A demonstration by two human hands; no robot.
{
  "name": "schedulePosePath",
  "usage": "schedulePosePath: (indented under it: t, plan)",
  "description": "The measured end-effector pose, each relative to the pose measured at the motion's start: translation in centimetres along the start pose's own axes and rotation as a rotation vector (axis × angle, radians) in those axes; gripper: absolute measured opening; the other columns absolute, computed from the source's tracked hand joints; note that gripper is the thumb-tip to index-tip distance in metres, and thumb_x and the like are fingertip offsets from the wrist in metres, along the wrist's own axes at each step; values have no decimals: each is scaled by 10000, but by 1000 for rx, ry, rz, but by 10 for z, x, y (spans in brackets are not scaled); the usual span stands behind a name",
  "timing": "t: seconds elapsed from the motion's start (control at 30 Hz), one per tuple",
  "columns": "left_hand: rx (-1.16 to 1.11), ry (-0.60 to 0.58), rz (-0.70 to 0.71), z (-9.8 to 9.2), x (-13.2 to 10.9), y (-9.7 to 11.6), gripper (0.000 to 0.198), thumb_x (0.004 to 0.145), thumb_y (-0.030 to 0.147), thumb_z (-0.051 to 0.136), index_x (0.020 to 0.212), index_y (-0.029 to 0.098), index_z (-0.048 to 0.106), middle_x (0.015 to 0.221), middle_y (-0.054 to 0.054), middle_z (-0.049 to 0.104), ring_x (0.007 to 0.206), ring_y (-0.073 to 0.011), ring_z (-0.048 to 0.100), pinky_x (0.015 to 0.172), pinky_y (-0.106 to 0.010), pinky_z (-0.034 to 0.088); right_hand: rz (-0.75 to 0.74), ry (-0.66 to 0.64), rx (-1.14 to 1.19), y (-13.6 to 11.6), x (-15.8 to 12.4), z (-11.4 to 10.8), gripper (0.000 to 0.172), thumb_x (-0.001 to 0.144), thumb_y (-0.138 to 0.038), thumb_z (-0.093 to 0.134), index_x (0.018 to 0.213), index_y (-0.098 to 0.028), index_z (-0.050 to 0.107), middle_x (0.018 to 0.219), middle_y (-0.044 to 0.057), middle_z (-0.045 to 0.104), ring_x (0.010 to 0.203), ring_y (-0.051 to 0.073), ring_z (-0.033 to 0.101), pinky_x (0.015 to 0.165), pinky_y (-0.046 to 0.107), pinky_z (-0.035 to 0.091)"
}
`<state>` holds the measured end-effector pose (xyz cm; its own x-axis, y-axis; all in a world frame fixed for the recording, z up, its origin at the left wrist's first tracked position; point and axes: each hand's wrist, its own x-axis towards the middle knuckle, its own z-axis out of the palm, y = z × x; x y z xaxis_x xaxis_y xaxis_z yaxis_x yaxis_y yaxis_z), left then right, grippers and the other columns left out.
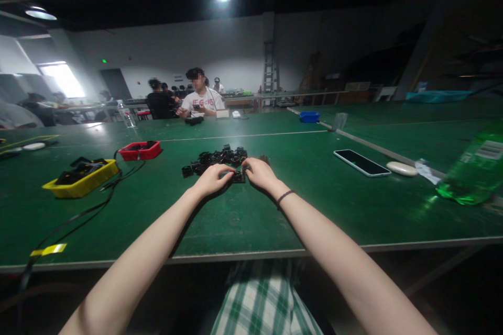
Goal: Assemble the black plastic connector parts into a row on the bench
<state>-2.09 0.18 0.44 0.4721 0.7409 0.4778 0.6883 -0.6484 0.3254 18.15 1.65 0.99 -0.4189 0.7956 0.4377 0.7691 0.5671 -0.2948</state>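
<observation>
A loose heap of small black parts [223, 156] lies on the green table in front of me; they look like plastic pieces, but their exact kind is too small to make out. At its near edge, a squarish black part [238, 177] sits between my two hands. My left hand [213, 179] has its thumb and fingers closed at the left side of this part. From the right, my right hand [260, 172] has bent fingers closed at its upper right side. My fingertips partly cover the part. More dark pieces [264, 159] show just behind my right hand.
On the left stand a yellow tray [84, 182] and a red tray [140, 153] of black parts, with black cables [106, 199] alongside. A phone [361, 163], a pale oval object [401, 169] and a green bottle [473, 170] are right. A person [202, 100] sits opposite.
</observation>
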Motion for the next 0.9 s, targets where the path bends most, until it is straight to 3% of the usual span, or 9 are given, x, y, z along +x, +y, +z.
schedulePosePath:
  t: [0.4,0.9]
  plan:
    - [7,7,-17,2,1,-2,312,889,339,481,1051,174,689,1045,-72,723,980,-223,664,922,-361,500,-25,13,58,1,0,3,331,837,-35,483,1134,-120,604,1172,130,631,1112,178,579,1003,302,423]
    - [1,14,-11,3,0,-4,300,892,343,484,1044,190,693,1037,-65,724,968,-219,665,901,-357,508,-84,36,76,1,0,3,265,850,-58,490,1054,-144,635,1071,100,631,1002,169,589,918,290,448]
